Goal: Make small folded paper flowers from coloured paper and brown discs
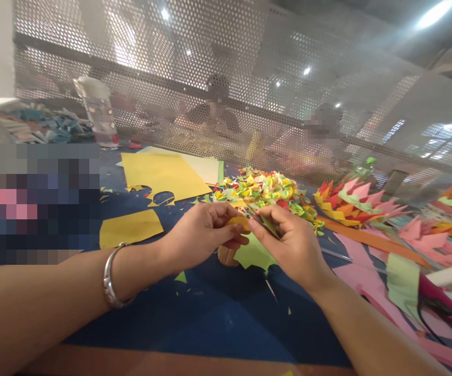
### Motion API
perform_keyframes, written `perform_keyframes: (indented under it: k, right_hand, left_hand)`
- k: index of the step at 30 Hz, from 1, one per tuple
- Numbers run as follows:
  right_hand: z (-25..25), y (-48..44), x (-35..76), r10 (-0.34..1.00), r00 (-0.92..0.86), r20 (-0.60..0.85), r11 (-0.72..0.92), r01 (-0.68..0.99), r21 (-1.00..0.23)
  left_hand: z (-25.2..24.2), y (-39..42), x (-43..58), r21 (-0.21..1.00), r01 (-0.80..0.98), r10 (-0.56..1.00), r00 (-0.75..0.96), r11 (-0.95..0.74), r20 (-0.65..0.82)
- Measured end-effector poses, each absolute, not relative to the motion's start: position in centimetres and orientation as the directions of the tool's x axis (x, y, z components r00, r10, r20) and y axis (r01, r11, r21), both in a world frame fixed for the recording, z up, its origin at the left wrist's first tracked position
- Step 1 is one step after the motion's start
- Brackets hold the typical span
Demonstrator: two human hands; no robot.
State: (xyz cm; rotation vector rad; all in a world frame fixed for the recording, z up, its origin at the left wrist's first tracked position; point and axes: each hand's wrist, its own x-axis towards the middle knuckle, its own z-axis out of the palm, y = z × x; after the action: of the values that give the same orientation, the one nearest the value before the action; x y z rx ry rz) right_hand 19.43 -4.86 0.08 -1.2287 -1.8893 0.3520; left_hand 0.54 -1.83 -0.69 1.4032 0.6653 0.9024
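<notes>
My left hand (213, 227), a silver bangle on its wrist, pinches a small piece of yellow paper (238, 221) between thumb and fingers. Close beside it, my right hand (288, 240) is closed on thin metal tweezers (269, 225), whose tips point toward the yellow piece. My fingers partly hide where the tips meet the paper. Below the hands lie a green paper sheet (255, 253) with cut edges and a round wooden piece (228, 256). A thin pointed tool (271, 290) rests on the dark blue table just in front of them.
A heap of colourful paper petals (268, 190) lies behind my hands. Yellow sheets (159, 175) are at the left. Layered paper flowers (353, 201), pink offcuts (361, 261) and a glue gun (445, 297) fill the right. A clear bottle (100, 115) stands back left, before a perforated screen.
</notes>
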Motion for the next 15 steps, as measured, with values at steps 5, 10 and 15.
perform_keyframes:
  k: [5, 10, 15]
  right_hand:
    - [0.09, -4.91, 19.40, 0.857, -0.172, 0.485, 0.476, 0.623, -0.621]
    - [0.18, -4.90, 19.40, 0.886, -0.186, 0.425, 0.450, 0.566, -0.691]
    - [0.09, -4.88, 19.60, 0.892, -0.188, 0.412, 0.439, 0.578, -0.688]
  left_hand:
    - [-0.58, -1.84, 0.40, 0.989, -0.130, 0.838, 0.529, -0.071, 0.130]
    - [-0.39, -1.96, 0.32, 0.991, -0.103, 0.837, 0.531, -0.089, 0.131]
    - [-0.85, -1.86, 0.15, 0.992, -0.024, 0.824, 0.554, -0.123, 0.116]
